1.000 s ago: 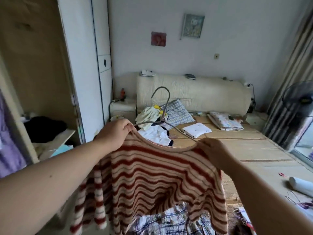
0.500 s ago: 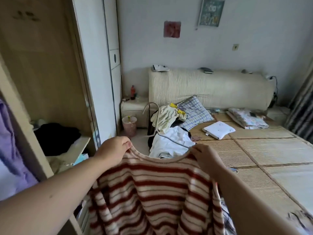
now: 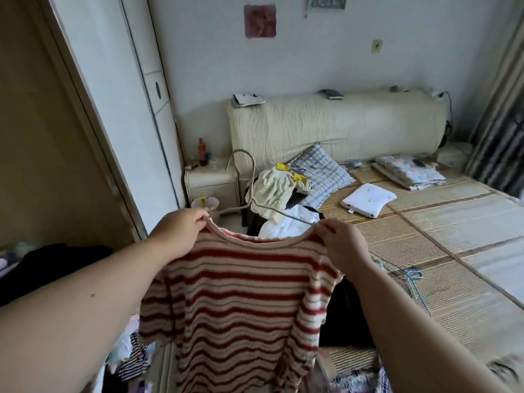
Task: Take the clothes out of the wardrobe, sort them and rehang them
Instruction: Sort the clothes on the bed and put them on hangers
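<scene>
A red and cream striped top (image 3: 241, 302) hangs in front of me on a grey wire hanger (image 3: 249, 182), whose hook sticks up above the neckline. My left hand (image 3: 178, 231) pinches the left shoulder of the top. My right hand (image 3: 346, 245) pinches the right shoulder. The open wardrobe (image 3: 56, 137) stands at my left, with dark clothes (image 3: 51, 265) on a shelf inside.
A bed with a woven mat (image 3: 425, 236) fills the right side, holding a heap of clothes (image 3: 280, 199), a checked pillow (image 3: 320, 174), folded white cloth (image 3: 368, 202) and loose wire hangers (image 3: 411, 276). A bedside cabinet (image 3: 212, 185) stands by the headboard. More clothes lie low at left.
My view has swung further left and downward toward the wardrobe. Both hands keep their hold on the striped top, which has shifted with me; the hanger hook now leans left.
</scene>
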Demonstrator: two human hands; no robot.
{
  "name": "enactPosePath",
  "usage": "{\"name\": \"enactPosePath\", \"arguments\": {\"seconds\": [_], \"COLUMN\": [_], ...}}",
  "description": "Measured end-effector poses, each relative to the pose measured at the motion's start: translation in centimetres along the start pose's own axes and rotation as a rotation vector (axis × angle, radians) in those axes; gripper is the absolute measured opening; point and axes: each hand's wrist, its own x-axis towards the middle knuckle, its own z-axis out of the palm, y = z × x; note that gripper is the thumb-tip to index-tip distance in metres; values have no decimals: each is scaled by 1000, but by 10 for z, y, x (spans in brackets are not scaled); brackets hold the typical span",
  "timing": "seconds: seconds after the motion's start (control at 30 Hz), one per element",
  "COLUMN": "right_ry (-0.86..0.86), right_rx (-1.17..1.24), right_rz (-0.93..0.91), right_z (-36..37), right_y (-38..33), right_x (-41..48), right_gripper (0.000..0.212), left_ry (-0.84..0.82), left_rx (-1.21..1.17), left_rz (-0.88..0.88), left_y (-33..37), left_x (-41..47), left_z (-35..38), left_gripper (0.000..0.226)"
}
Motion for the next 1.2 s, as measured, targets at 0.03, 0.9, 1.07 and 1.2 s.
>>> {"name": "enactPosePath", "arguments": {"seconds": [0.03, 0.9, 1.07, 1.2], "right_ry": [4, -27, 5, 134], "right_rx": [6, -213, -320, -322], "right_rz": [2, 536, 717, 878], "right_z": [8, 128, 160, 184], "right_y": [-3, 162, 216, 258], "right_x": [11, 335, 390, 436], "right_gripper": [17, 23, 24, 26], "left_ry": [15, -423, -858, -861], "left_rx": [17, 178, 297, 141], "left_rz": [7, 381, 427, 412], "left_y": [-3, 11, -3, 12], "left_x": [16, 486, 575, 644], "left_z": [-3, 206, 309, 379], "left_gripper": [15, 23, 29, 24]}}
